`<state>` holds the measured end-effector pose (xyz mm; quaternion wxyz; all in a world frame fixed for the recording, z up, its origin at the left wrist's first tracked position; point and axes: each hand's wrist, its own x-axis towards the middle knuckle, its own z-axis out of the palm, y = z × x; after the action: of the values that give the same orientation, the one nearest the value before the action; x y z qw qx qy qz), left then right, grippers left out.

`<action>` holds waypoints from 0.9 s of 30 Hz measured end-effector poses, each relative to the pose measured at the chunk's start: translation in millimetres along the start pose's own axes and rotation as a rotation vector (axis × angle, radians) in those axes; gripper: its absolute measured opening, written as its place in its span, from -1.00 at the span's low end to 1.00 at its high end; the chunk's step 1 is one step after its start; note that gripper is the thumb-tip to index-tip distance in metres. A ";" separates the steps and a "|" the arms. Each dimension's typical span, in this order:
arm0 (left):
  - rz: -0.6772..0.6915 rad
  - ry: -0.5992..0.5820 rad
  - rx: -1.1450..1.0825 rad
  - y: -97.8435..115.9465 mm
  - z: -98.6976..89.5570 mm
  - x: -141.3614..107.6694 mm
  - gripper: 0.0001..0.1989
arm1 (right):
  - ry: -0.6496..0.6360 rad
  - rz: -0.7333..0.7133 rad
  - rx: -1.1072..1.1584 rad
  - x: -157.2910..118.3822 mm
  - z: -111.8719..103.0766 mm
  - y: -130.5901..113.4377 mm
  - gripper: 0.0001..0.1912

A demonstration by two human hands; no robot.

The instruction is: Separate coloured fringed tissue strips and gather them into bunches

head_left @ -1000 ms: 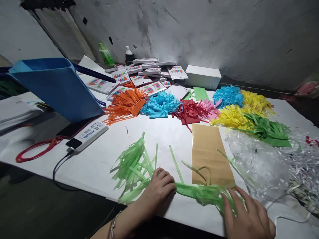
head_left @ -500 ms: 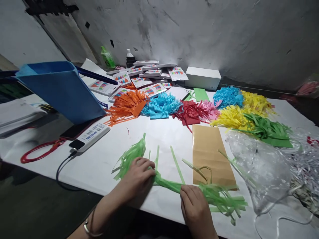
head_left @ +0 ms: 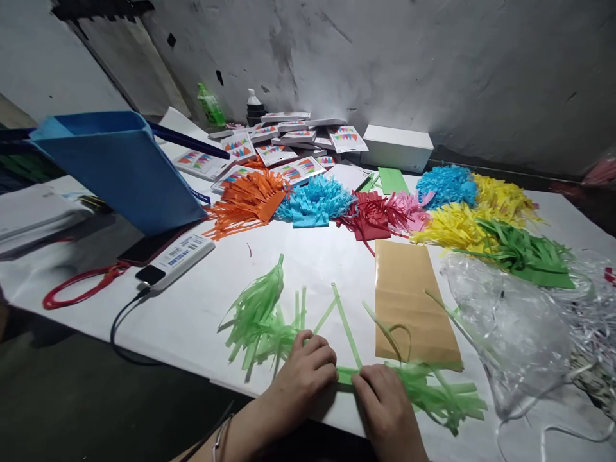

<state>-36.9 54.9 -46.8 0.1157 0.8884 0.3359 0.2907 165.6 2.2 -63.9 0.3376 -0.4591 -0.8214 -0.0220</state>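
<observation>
Near the table's front edge lies a green fringed tissue paper (head_left: pixel 345 377), its cut strips fanned out at both ends and its plain middle rolled narrow. My left hand (head_left: pixel 310 369) is closed on this middle, fingers bent over it. A short way to the right, my right hand (head_left: pixel 387 401) pinches the same band by the right fringe. The fingertips' undersides are hidden. Beyond my left hand rests a finished green tassel (head_left: pixel 260 285) with a twisted top. Loose green strips (head_left: pixel 347 327) lie on the white table just past my hands.
Brown paper (head_left: pixel 411 295) and a clear plastic bag (head_left: pixel 505 321) lie to the right. Orange (head_left: pixel 250 199), blue, red, pink, yellow and green fringe bundles line the back. A power bank (head_left: pixel 180 256) and blue bag (head_left: pixel 125 173) are left; printed packs (head_left: pixel 289 138) are piled behind.
My left hand has slid right along the green band, closer to my right hand, uncovering the left fringe. My right hand stays at nearly the same place on the band.
</observation>
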 end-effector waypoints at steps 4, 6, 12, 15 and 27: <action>-0.031 -0.058 -0.008 -0.2 -15.6 -7.4 -0.86 | -0.040 -0.030 -0.006 -20.0 -7.3 14.9 -0.81; -0.099 -0.061 -0.004 4.0 -19.3 -6.8 -0.83 | -0.024 0.035 -0.023 -20.5 -8.2 15.1 -0.84; -0.308 -0.110 0.070 13.4 -15.1 0.3 -0.87 | -0.079 0.335 -0.228 -0.2 -3.2 -0.2 -0.77; -0.212 -0.096 0.084 10.0 -10.7 -0.3 -0.85 | 0.006 0.242 -0.183 3.3 -2.2 -3.7 -0.79; -0.009 -0.050 -0.029 -3.0 4.4 9.3 -0.89 | 0.020 0.066 0.006 16.2 9.9 -16.1 -0.68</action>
<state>-30.2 63.2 -47.5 0.1381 0.8921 0.3329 0.2726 142.2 8.3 -57.9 0.3478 -0.4848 -0.8024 -0.0132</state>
